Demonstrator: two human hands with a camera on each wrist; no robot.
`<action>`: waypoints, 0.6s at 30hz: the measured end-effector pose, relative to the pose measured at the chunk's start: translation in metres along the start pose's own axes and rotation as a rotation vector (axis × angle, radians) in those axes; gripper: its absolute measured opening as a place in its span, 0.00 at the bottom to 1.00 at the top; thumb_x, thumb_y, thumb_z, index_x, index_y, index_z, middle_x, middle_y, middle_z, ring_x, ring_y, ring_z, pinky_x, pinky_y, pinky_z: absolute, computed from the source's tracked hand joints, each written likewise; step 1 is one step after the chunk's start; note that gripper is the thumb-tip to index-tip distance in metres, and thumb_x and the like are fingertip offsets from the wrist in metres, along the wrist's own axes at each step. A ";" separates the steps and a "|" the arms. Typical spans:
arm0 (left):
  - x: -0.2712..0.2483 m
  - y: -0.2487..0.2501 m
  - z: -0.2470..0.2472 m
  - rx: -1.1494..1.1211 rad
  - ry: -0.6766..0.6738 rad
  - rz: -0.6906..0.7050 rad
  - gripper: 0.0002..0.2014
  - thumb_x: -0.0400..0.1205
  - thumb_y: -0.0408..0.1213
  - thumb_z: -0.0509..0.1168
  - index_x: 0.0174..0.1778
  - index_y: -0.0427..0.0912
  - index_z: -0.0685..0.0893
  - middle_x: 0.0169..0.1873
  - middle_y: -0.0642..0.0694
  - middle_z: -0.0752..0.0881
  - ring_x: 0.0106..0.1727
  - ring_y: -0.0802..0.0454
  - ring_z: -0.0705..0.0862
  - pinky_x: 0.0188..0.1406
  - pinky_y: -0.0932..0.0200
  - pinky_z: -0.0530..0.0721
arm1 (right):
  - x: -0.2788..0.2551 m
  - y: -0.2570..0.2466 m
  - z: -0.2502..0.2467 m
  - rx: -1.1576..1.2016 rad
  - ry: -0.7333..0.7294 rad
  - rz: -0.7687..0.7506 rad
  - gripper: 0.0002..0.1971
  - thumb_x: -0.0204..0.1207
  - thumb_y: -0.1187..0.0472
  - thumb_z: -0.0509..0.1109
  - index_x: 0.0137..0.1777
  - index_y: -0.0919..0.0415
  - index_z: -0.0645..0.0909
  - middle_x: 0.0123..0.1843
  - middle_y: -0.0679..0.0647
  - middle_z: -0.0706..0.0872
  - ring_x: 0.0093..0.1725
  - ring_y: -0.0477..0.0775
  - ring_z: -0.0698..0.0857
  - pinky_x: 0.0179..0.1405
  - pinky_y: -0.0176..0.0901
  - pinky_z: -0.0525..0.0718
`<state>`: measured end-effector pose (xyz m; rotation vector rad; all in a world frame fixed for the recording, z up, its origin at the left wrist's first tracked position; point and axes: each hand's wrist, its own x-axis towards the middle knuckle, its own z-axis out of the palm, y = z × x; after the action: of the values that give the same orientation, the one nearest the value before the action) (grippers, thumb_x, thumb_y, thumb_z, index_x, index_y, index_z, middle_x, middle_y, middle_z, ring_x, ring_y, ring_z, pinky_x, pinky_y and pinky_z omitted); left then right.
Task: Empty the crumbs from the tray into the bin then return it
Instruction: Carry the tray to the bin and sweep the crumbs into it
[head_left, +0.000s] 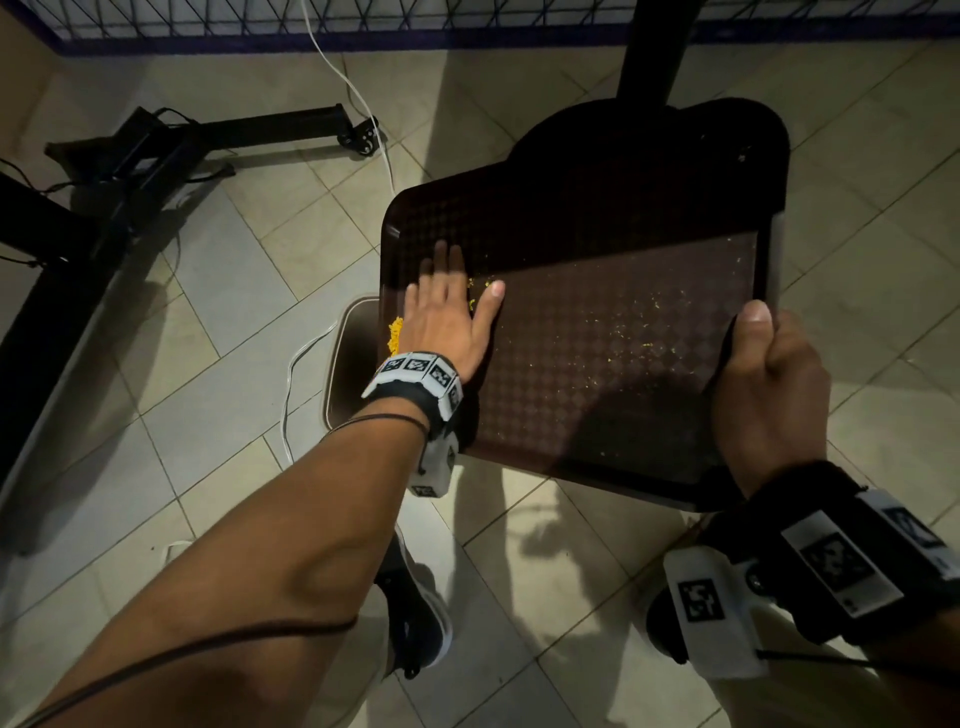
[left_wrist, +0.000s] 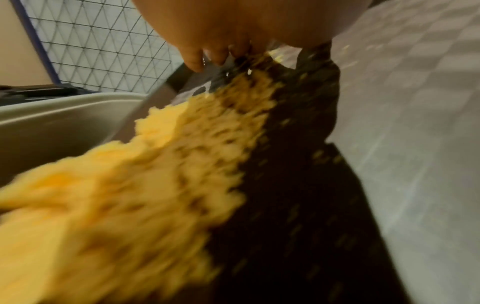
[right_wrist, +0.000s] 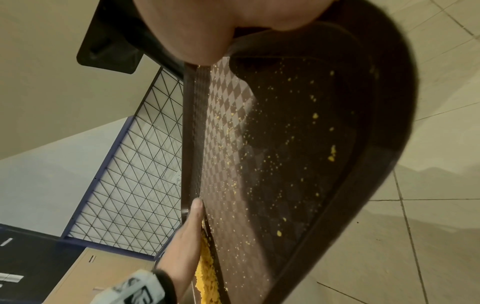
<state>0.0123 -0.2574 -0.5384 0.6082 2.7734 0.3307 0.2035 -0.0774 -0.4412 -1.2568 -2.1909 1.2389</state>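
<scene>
A dark brown checkered tray (head_left: 597, 332) hangs tilted over the floor, its left edge low. My right hand (head_left: 769, 374) grips its right rim, thumb on top. My left hand (head_left: 447, 312) lies flat on the tray's left part, fingers straight. A heap of yellow crumbs (head_left: 396, 332) spills past that hand over the left edge into the bin (head_left: 345, 364) below. The left wrist view shows the crumbs (left_wrist: 116, 185) blurred and sliding beside the bin's pale rim (left_wrist: 64, 102). In the right wrist view fine crumbs dot the tray (right_wrist: 285, 164), and the heap (right_wrist: 206, 273) sits by my left hand (right_wrist: 187, 236).
Black desk legs with cables (head_left: 130, 156) stand on the tiled floor at left. A white cable (head_left: 358, 104) runs past the bin. A dark post and base (head_left: 649, 104) stand behind the tray. Wire mesh panel (head_left: 363, 15) at the back. My shoe (head_left: 415, 613) is below.
</scene>
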 end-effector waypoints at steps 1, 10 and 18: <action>-0.006 -0.012 0.003 0.009 -0.026 -0.026 0.39 0.85 0.65 0.34 0.87 0.44 0.43 0.87 0.45 0.43 0.87 0.48 0.44 0.85 0.46 0.45 | 0.000 0.000 0.000 0.000 -0.001 -0.001 0.19 0.88 0.50 0.47 0.51 0.59 0.76 0.35 0.39 0.76 0.34 0.34 0.75 0.29 0.25 0.68; -0.053 -0.066 0.011 0.080 -0.078 -0.104 0.40 0.83 0.68 0.30 0.87 0.47 0.49 0.87 0.50 0.46 0.87 0.50 0.41 0.85 0.45 0.46 | 0.000 0.001 0.001 0.011 0.008 -0.009 0.20 0.89 0.51 0.48 0.56 0.63 0.77 0.34 0.40 0.75 0.33 0.36 0.73 0.25 0.17 0.68; -0.039 0.042 0.000 -0.062 0.025 0.202 0.36 0.86 0.63 0.38 0.87 0.46 0.44 0.87 0.47 0.43 0.87 0.50 0.41 0.85 0.49 0.43 | -0.004 -0.007 0.004 0.002 0.010 -0.043 0.16 0.89 0.52 0.49 0.51 0.60 0.75 0.33 0.41 0.73 0.31 0.36 0.72 0.25 0.16 0.68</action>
<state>0.0622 -0.2379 -0.5181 0.8767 2.7186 0.4684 0.1998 -0.0844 -0.4369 -1.2055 -2.1971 1.2157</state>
